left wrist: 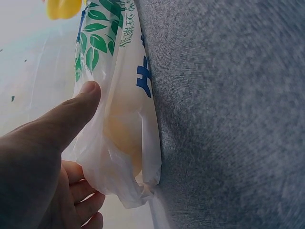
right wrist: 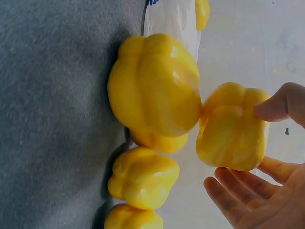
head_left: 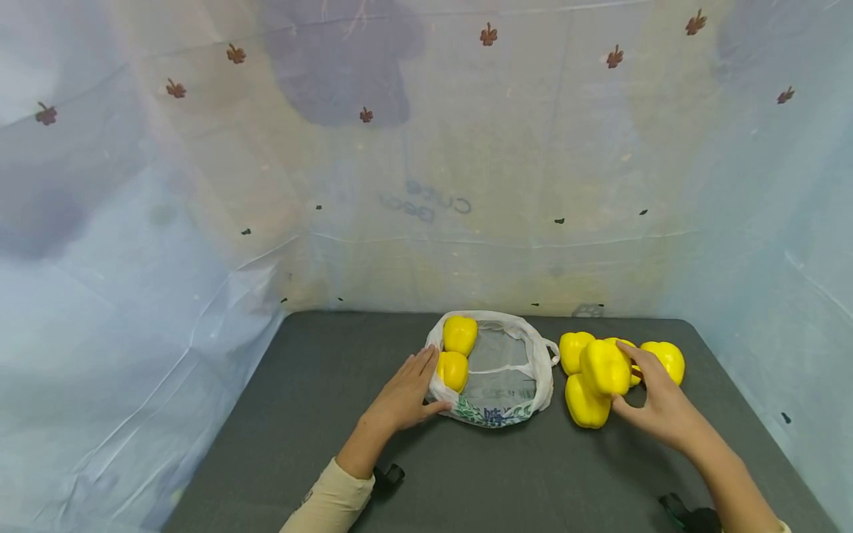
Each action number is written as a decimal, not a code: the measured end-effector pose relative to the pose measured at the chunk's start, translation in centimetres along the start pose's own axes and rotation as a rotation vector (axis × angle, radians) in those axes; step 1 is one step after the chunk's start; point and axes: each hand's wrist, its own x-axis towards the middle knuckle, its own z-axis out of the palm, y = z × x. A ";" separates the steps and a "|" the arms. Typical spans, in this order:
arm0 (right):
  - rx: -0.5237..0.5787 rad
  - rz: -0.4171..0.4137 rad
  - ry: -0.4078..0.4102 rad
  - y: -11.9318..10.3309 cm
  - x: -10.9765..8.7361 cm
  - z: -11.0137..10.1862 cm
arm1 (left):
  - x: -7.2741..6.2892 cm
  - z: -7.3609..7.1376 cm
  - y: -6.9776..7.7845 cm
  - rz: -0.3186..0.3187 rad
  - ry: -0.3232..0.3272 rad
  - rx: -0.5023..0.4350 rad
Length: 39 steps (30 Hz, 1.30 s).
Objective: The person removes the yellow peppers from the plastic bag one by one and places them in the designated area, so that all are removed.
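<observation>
In the head view a white plastic bag [head_left: 489, 416] with green and blue print lies with its mouth open upward. Two yellow bell peppers, one farther back [head_left: 460, 334] and one nearer [head_left: 452, 371], sit inside along its left side. My left hand [head_left: 404, 392] rests against the bag's left side, thumb and fingers spread; the left wrist view has the thumb [left wrist: 71, 114] against the plastic. My right hand [head_left: 663, 407] grips another yellow bell pepper [right wrist: 232, 128] between thumb and fingers, raised above the pepper group right of the bag.
Several more yellow bell peppers stand close together on the dark grey table [head_left: 506, 481], including a front one [head_left: 585, 406] and a far right one [head_left: 668, 360]. A pale printed sheet [head_left: 426, 163] hangs behind the table and along both sides.
</observation>
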 end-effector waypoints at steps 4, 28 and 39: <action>0.005 0.020 0.004 0.2 -0.5 -0.3 | 0.0 0.0 0.0 -0.001 -0.003 -0.003; -0.049 0.163 -0.009 3.0 -3.7 -1.1 | -0.1 0.2 -0.2 -0.001 0.006 -0.026; -0.030 0.198 -0.061 4.5 -4.7 -0.6 | -0.1 0.1 -0.2 0.001 0.008 -0.031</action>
